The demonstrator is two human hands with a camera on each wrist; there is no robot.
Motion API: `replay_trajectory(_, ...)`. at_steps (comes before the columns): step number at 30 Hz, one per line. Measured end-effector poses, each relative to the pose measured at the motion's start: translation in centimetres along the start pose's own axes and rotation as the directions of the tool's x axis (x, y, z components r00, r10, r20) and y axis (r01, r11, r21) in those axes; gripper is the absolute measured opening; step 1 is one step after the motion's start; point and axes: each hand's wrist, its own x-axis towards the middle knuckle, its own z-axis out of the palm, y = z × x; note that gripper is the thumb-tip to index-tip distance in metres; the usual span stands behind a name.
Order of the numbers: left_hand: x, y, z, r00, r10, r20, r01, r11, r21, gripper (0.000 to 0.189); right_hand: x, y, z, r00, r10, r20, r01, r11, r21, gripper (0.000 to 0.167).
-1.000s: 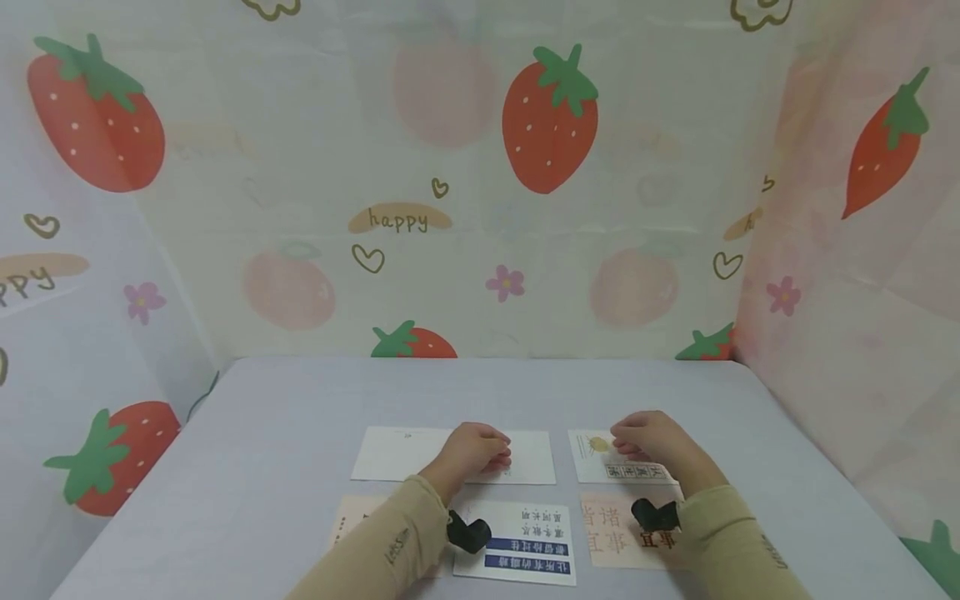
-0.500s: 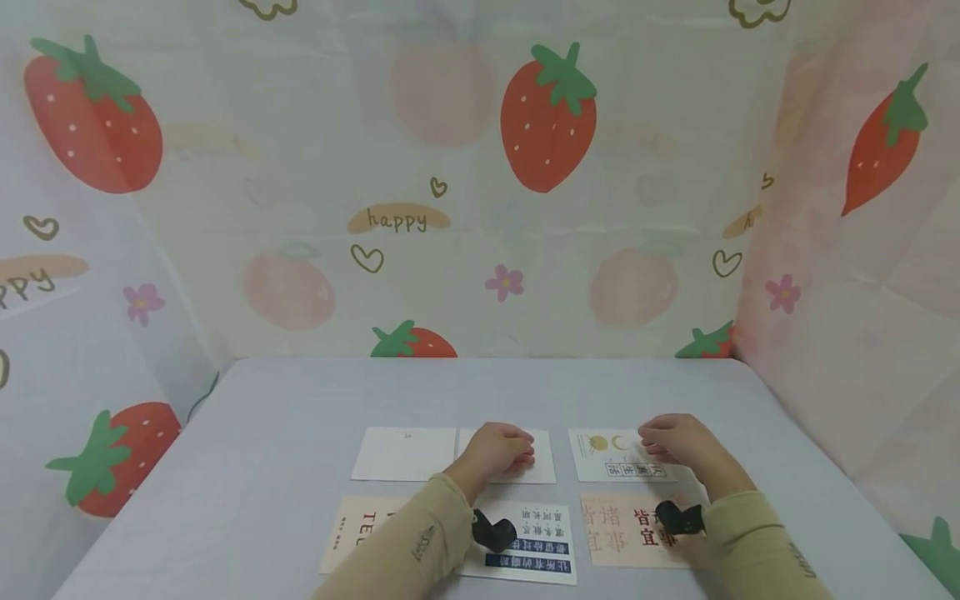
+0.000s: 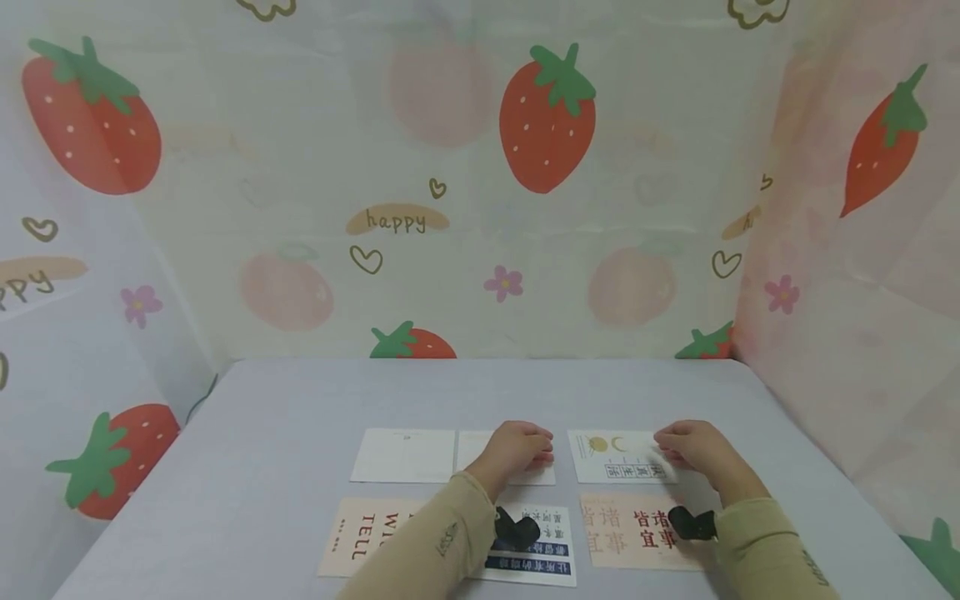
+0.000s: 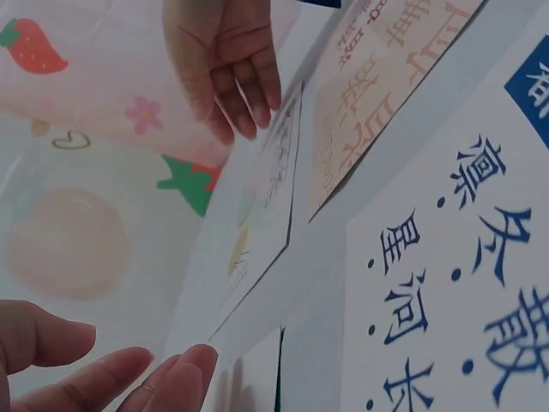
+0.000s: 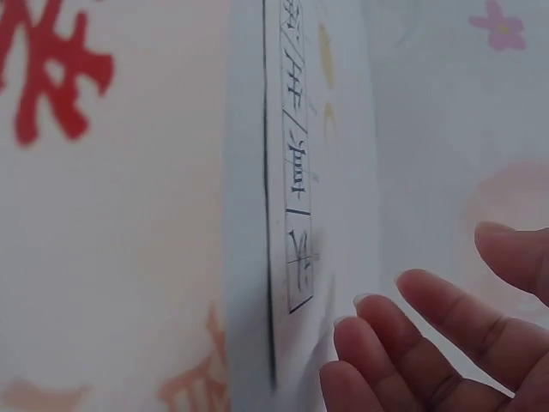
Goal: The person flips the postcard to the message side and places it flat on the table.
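Note:
My left hand (image 3: 517,450) hovers over a white card (image 3: 471,446) in the back row and covers part of it; its fingers are loosely bent and hold nothing. Right of it, my right hand (image 3: 697,450) is at the right end of a white card with a golden sun and moon (image 3: 618,457). In the right wrist view its fingers (image 5: 446,318) are spread apart, beside that card. A plain white card (image 3: 403,457) lies at the back left. The front row has a peach card lettered TELL (image 3: 356,537), a blue-banded white card (image 3: 551,571) and a peach card with red characters (image 3: 615,533).
The cards lie flat on a white-covered table (image 3: 300,400). A strawberry-patterned cloth (image 3: 450,275) encloses the back and both sides. Black wrist cameras (image 3: 517,530) hang below each sleeve, over the front cards.
Both hands have moved to the right, holding nothing. The gap between the two back white cards, the moon drawing and more of the TELL card now show.

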Motion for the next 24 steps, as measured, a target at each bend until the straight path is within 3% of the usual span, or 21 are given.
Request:
replay_trajectory(8, -0.1, 0.6, 0.8, 1.000, -0.015, 0.023, 0.016, 0.999, -0.040, 0.025, -0.1, 0.3, -0.1, 1.000, 0.004, -0.008, -0.005, 1.000, -0.011, 0.033)
replay_trajectory(13, 0.0, 0.0, 1.3, 0.999, -0.048, 0.007, 0.048, 0.998, -0.029, 0.023, -0.2, 0.2, 0.0, 1.000, -0.003, 0.005, 0.003, 1.000, 0.003, 0.033)
replay_trajectory(24, -0.1, -0.5, 1.8, 0.996, -0.079, 0.033, 0.083, 0.987, -0.139, 0.025, -0.4, 0.4, 0.1, 1.000, -0.010, 0.012, 0.010, 1.000, 0.022, 0.033)
